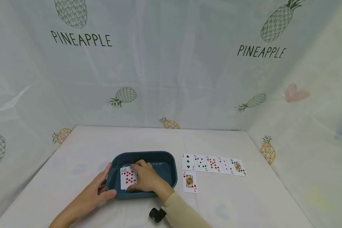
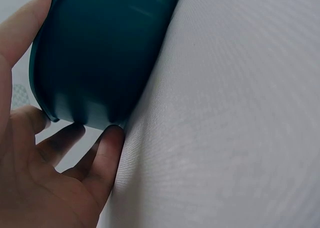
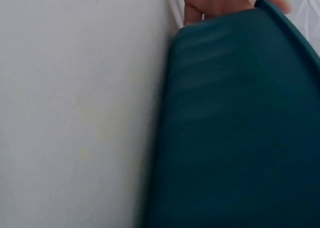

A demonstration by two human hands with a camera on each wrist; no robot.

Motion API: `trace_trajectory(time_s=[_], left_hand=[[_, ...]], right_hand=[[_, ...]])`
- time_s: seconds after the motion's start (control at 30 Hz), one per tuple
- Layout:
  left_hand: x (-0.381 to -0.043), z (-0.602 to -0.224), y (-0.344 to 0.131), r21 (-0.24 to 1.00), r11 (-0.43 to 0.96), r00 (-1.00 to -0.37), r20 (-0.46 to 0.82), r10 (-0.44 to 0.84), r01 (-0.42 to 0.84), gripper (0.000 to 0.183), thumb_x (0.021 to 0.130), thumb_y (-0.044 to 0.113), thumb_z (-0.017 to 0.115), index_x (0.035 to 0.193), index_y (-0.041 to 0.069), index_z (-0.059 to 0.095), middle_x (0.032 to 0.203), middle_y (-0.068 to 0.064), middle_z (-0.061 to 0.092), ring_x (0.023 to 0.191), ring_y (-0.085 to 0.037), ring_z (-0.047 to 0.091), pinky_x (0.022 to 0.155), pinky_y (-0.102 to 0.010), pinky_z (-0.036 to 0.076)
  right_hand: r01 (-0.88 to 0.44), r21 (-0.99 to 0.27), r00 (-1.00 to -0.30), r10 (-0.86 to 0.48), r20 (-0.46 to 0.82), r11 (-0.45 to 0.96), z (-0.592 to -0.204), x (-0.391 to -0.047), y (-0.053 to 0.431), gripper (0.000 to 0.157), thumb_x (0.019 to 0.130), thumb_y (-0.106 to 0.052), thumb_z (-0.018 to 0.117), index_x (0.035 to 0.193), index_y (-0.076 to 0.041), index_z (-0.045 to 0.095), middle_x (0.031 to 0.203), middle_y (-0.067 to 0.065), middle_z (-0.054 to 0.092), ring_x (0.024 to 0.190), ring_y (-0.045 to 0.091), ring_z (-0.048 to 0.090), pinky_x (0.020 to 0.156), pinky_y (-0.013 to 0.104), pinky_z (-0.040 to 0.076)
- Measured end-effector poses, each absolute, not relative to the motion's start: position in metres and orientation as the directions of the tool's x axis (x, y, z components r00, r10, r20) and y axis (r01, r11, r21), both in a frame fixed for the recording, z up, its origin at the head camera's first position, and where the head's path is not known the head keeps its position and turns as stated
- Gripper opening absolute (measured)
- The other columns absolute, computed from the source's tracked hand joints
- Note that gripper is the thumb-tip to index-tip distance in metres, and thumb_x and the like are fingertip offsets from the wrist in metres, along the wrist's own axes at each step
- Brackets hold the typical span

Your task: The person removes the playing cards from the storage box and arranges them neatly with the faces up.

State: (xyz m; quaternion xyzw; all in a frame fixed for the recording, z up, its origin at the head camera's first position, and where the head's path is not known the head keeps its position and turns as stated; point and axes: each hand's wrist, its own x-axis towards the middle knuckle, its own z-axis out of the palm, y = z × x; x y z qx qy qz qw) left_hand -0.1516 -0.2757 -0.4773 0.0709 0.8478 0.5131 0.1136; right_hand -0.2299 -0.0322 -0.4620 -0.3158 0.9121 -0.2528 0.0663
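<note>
A dark blue tray (image 1: 171,182) stands on the white table. My left hand (image 1: 92,193) grips its left end, thumb at the front corner and fingers against the end wall; the left wrist view shows these fingertips (image 2: 116,133) on the outer wall. Inside the tray lies a small stack of playing cards (image 1: 128,177), a ten of hearts on top and a corner marked 2 peeking out beside it. My right hand (image 1: 146,177) reaches in over the front wall and pinches the stack's right side between thumb and fingers. In the right wrist view the tray wall (image 3: 235,123) hides these fingers.
Right of the tray several face-up cards overlap in a row, from a three of clubs (image 1: 187,162) to a queen (image 1: 237,166). A jack of hearts (image 1: 189,182) lies below the row's left end. A black device (image 1: 156,215) sits by the right wrist. Pineapple-printed cloth (image 1: 171,69) surrounds the table.
</note>
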Motion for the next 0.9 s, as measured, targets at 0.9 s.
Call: trace_trajectory(time_s=[0.9], left_hand=[[-0.1517,-0.4745,-0.2741,0.857,0.516,-0.971,-0.12,0.209,0.005,0.098,0.105,0.036,0.07,0.172,0.033,-0.001,0.172,-0.028,0.013,0.152,-0.05,0.036,0.104,-0.02,0.049]], right_hand=[[-0.477,-0.544,-0.834,-0.551,0.034,0.69,-0.4577,-0.2294,-0.0299,0.082,0.08,-0.032,0.096,0.151,-0.013,0.06,0.128,0.003,0.045,0.1,0.012,0.049,0.081,0.021,0.046]])
